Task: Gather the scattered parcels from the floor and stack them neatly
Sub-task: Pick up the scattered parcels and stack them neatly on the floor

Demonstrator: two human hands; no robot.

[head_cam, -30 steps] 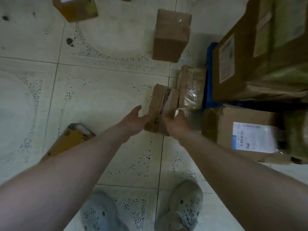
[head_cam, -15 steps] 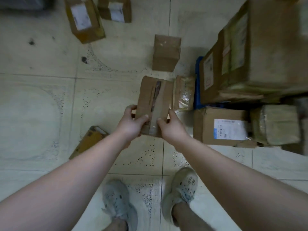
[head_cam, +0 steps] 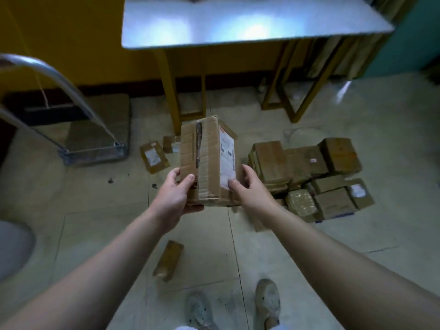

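Looking from the left, I am seeing a metal cart point(head_cam: 95, 148) sitting by the wall. Beside it, two little parcels point(head_cam: 154, 157) are lying on the floor point(head_cam: 357, 270). Each is wearing a white label, too blurry to read. A flat parcel point(head_cam: 168, 263) is lying nearer the person's shoes.

Next, the left hand point(head_cam: 173, 198) is holding the brown parcel point(head_cam: 207, 163). Its grip is clamping on the near left corner, with the thumb on top and the fingers going underneath. The brown parcel is up in the air in front of the person, above the floor, between both hands.

It is looking light to me, because the hands are holding it at only one end. The cardboard is looking soft and tired, with the edges crumpling and the tape on top wrinkling. I am thinking a hard squeeze could dent it. The best places to hold are the two long sides, low down, with fingers under the bottom.

A white label with a red stripe is sticking on its right side. The writing is too blurry to read.

The right hand point(head_cam: 250, 186) is helping there. Its grip is apart, with the thumb pressing on the label and the fingers lying loose beside that side.

Further right, the stack point(head_cam: 307, 167) of parcels is sitting on the floor. A few are showing white stickers I cannot read. No brand name is showing anywhere.
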